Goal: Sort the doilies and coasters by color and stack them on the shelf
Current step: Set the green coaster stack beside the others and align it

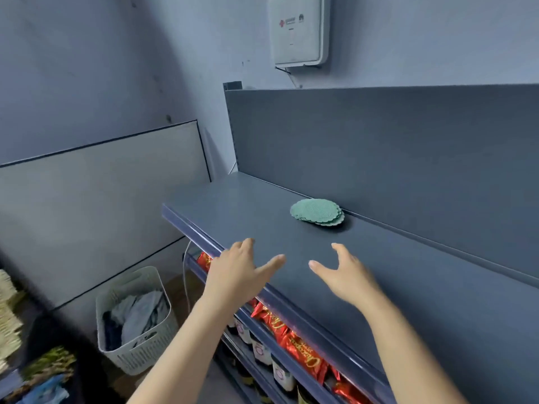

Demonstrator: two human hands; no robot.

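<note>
Several green doilies; red packets (script unreadable).

Your dark blue shelf carries one thing — a small stack of green doilies, set just beside its back panel.

Left hand and right hand outstretched, fingers spread.

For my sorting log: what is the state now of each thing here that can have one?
green doilies: stacked flat at the back of the top shelf.
left hand: open, holding nothing.
right hand: open, holding nothing.
white basket: upright, cloth inside.
red packets: lying in a row below the top shelf.
</note>
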